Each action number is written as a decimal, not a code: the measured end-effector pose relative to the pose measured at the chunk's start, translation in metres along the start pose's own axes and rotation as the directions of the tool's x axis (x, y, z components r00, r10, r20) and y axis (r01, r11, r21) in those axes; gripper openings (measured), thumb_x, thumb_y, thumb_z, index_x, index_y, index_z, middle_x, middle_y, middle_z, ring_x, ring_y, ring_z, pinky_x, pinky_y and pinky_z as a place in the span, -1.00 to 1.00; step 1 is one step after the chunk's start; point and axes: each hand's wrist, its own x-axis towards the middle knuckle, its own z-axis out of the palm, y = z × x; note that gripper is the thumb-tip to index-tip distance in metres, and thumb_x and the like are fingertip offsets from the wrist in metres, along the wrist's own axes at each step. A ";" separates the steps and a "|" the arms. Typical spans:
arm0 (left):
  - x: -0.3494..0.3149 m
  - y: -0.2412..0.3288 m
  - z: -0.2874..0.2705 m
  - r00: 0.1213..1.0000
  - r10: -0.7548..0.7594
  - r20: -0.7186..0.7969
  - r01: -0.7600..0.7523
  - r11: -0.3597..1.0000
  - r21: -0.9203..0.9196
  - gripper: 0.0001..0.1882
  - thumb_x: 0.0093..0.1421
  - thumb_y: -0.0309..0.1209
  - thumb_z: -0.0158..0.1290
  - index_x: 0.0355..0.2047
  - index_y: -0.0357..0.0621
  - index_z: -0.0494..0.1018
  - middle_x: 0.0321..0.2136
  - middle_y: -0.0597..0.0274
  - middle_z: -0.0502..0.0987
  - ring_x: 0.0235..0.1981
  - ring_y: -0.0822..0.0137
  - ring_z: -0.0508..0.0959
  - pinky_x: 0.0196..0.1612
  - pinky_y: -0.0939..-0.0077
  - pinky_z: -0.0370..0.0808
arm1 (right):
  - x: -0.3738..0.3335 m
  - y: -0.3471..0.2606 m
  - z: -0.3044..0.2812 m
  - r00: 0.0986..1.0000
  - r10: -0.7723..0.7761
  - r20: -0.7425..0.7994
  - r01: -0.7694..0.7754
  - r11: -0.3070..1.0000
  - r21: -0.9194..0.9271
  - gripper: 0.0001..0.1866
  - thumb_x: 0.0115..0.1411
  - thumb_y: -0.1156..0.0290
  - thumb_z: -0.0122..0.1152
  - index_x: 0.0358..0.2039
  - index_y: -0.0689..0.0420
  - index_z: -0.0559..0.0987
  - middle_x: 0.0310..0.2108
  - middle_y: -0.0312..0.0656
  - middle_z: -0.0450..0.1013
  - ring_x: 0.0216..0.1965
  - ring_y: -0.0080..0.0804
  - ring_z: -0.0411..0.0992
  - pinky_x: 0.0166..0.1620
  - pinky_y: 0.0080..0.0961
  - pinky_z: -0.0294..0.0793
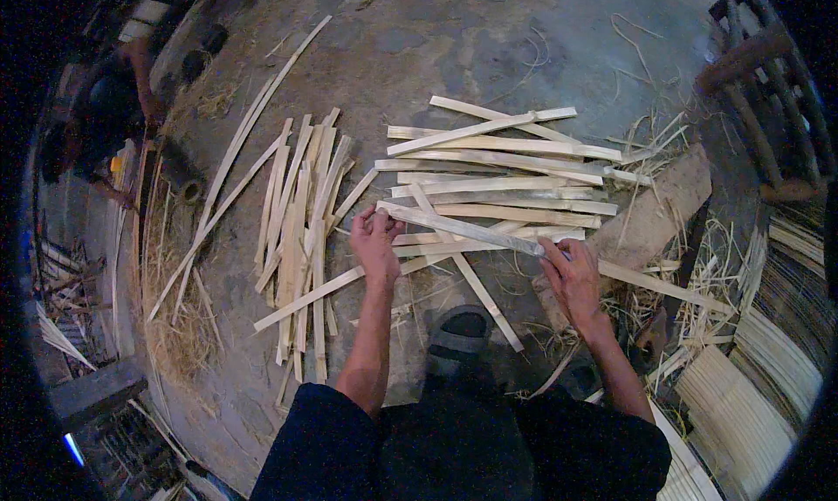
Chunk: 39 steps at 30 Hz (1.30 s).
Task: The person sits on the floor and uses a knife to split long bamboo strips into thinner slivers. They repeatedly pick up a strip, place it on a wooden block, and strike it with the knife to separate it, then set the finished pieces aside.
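Note:
A long, flat, pale bamboo strip [463,224] slants across in front of me, its right part greyish. My left hand [377,246] pinches its left end between thumb and fingers. My right hand [572,278] has its fingers closed around it farther right. Another length of pale strip [668,289] shows beyond the right hand, and I cannot tell if it is the same piece. Beneath and beyond my hands lies a loose layer of bamboo strips [506,165], mostly crosswise. Left of my left hand, an upright-running bundle of strips [301,230] lies on the floor.
Thin shavings [179,335] lie at the left and around a flat board [663,195] at the right. Two long strips [236,152] stretch along the left. Another person [109,108] is at the far left. A wooden frame [768,91] stands upper right; slatted panels [733,392] lie lower right.

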 end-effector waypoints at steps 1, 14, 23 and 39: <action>-0.002 0.000 0.004 1.000 -0.004 -0.002 0.004 1.000 -0.001 -0.73 0.17 -0.49 0.01 -0.12 -0.30 0.29 -0.44 0.14 0.50 -0.45 0.38 0.52 -0.39 0.51 0.55 | -0.001 0.002 -0.001 1.000 0.002 0.019 -0.001 1.000 -0.011 -0.58 0.04 0.32 0.20 -0.03 -0.10 0.47 -0.29 -0.14 0.37 -0.22 -0.14 0.35 -0.15 -0.22 0.33; 0.006 -0.019 -0.012 0.992 0.095 0.082 -0.104 0.989 0.109 -0.73 0.14 -0.54 0.05 -0.17 -0.32 0.28 -0.28 0.05 0.45 -0.33 0.25 0.53 -0.32 0.44 0.57 | -0.024 0.096 -0.043 0.978 0.188 0.091 -0.203 0.959 0.198 -0.69 0.15 0.23 0.10 -0.20 0.18 0.53 -0.32 0.00 0.47 -0.26 -0.07 0.44 -0.17 -0.29 0.41; 0.010 -0.023 -0.012 0.999 -0.009 0.038 0.005 0.993 0.115 -0.72 0.15 -0.54 0.04 -0.15 -0.32 0.26 -0.31 0.09 0.44 -0.35 0.27 0.52 -0.32 0.48 0.57 | -0.027 0.100 -0.045 0.977 0.076 0.199 -0.068 0.997 -0.042 -0.63 0.01 0.10 0.25 -0.25 0.06 0.55 -0.39 -0.09 0.47 -0.29 -0.10 0.45 -0.24 -0.25 0.42; 0.018 -0.041 -0.024 0.998 -0.018 0.065 0.011 0.994 0.110 -0.75 0.16 -0.53 0.03 -0.17 -0.33 0.27 -0.25 0.04 0.41 -0.30 0.26 0.50 -0.29 0.44 0.57 | -0.023 0.098 -0.035 0.963 0.221 0.157 -0.238 0.966 0.099 -0.74 0.10 0.22 0.17 -0.30 0.13 0.53 -0.41 -0.08 0.50 -0.34 -0.22 0.49 -0.26 -0.36 0.43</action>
